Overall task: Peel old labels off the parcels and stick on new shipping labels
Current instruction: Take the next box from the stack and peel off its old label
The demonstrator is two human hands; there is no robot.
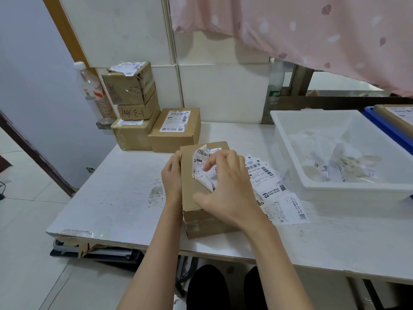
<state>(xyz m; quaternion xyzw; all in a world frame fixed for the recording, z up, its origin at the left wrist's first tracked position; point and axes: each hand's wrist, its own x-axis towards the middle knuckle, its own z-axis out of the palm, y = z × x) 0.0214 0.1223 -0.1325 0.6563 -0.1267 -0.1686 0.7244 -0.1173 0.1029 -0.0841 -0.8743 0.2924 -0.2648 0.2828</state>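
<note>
A brown cardboard parcel (194,204) lies on the white table (116,189) in front of me. Its old white label (202,163) is torn and partly lifted, its lower half curled up off the box top. My left hand (172,175) grips the parcel's left edge. My right hand (225,186) is over the parcel, fingers curled and pinching the loose part of the old label. A fan of new shipping labels (271,189) lies on the table just right of the parcel, partly hidden by my right hand.
A white bin (290,139) with peeled label scraps stands at the right, a blue crate (384,126) behind it. A labelled parcel (176,130) and a stack of three boxes (131,108) sit at the back left, beside a plastic bottle (91,90). A pink curtain (312,30) hangs above.
</note>
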